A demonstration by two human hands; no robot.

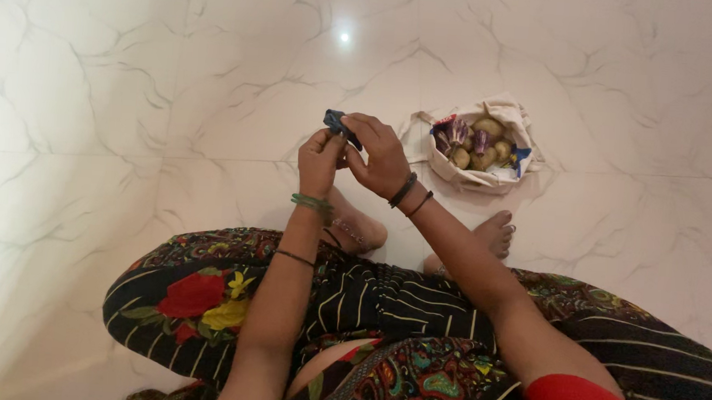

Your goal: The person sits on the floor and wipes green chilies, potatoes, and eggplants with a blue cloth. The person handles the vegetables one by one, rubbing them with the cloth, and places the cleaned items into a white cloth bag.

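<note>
Below: floor [130, 84] of glossy white marble-look tiles with grey veining, thin grout lines, and one bright reflection of a ceiling light toward the far side.

Person: seated on the floor, legs crossed under a dark floral and striped skirt [398, 312]; red sleeve at the lower right edge; bare feet showing beyond the knees.

Item in hand: small dark blue folded object [335, 122], kind not discernible, possibly cloth or a wrapper. Held up over the floor in front of the knees, between the two hands.

Left hand [319, 161]: fingertips pinching the object's lower edge; green bangles and a thin dark band on the wrist.

Right hand [382, 156]: fingers curled over the object from above, pinching its right end; dark bangles on the wrist. The two hands touch at the fingertips.

Nearby: cream cloth bag [474, 176], open-mouthed, on the floor to the right of the hands and just beyond the right foot, apart from both. Contents: several round brownish vegetables [488, 127], purple-and-white pieces, and a blue packet [518, 157] at the right rim; print too small to tell.
</note>
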